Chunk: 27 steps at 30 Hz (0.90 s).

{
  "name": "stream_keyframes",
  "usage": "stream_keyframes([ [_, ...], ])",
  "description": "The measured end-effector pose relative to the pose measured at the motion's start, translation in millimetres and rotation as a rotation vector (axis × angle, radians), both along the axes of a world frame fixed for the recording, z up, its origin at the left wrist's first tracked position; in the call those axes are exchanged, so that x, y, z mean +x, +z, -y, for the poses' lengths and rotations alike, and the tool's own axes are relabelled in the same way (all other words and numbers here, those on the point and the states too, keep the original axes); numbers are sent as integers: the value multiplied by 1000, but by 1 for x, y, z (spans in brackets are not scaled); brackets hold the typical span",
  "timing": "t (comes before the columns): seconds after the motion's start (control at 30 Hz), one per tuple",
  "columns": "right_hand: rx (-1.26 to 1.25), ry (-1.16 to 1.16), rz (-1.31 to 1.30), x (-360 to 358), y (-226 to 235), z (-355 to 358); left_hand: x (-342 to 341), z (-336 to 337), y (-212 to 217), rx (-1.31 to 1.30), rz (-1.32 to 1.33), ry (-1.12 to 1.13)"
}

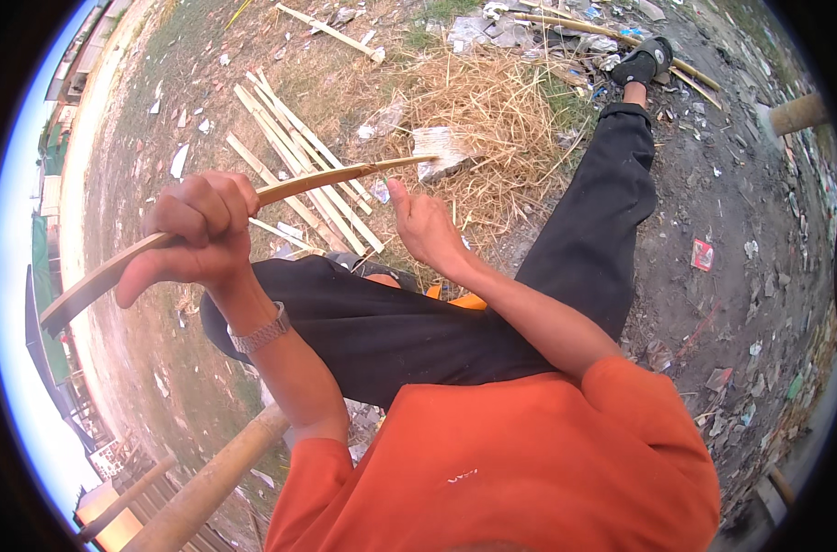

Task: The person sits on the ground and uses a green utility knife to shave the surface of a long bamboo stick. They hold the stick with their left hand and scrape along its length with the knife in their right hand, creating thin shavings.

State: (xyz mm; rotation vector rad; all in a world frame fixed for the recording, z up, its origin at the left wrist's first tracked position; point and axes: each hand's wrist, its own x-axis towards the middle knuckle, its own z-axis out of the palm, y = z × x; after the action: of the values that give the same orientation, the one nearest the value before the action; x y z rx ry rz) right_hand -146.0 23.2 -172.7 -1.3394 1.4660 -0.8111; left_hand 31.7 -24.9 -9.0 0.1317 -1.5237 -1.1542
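My left hand is wrapped round a long, slightly bent split bamboo strip, thumb stretched along its underside. One end of the strip sticks out past my wrist at the left; the thinner end reaches over the straw. A little below that thin end, my right hand is closed with its thumb up, apart from the strip. Its curled fingers are mostly turned away, so anything inside them is hidden. A bright orange object lies partly hidden beneath my right forearm; its kind is unclear.
Several pale bamboo strips lie on the ground ahead, beside a straw heap. My right leg stretches out past the heap. Litter is strewn on the dark soil to the right. A thick bamboo pole stands at the lower left.
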Motion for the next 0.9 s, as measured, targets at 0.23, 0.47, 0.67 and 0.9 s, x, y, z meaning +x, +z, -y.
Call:
stream_keyframes([
  [0.23,83,-22,-134,-21,-52,-1,-3,-12,0,18,53,57],
  [0.47,180,2,-161,-20,-71,13,3,-4,2,45,13,39],
  [0.67,83,-11,-67,-7,-65,6,-1,-5,1,28,14,19],
  [0.9,87,-13,-158,-10,-79,18,2,-1,0,71,-9,64],
])
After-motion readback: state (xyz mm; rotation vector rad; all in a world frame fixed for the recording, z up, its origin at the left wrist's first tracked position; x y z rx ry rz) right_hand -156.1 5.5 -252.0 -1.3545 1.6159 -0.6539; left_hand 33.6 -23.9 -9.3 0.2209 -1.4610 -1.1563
